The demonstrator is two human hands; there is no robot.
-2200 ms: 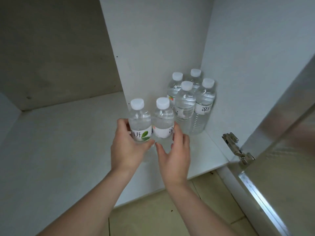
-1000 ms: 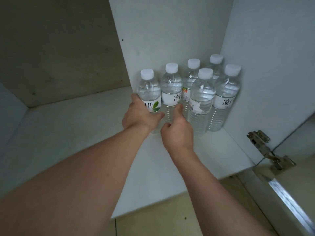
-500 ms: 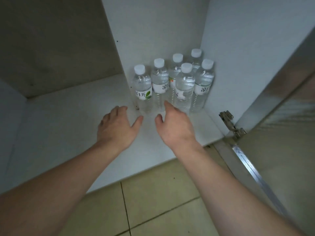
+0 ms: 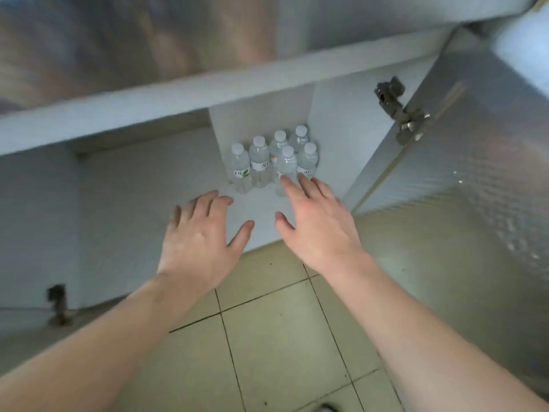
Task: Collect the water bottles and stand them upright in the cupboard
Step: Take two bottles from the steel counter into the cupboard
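six upright bottles (image 4: pixel 274 162) beyond both empty hands (image 4: pixel 261 233)

left hand (image 4: pixel 199 239), right hand (image 4: pixel 319 227), fingers spread

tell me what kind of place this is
Probably a kitchen or utility room, seen at a low built-in cupboard. It has a white shelf, a metal hinge carrying an open door, six water bottles stored upright in the back corner, and a tiled floor below.

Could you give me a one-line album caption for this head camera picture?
Six clear plastic water bottles with white caps stand upright in the white cupboard; the left hand and right hand, both open, hold nothing.
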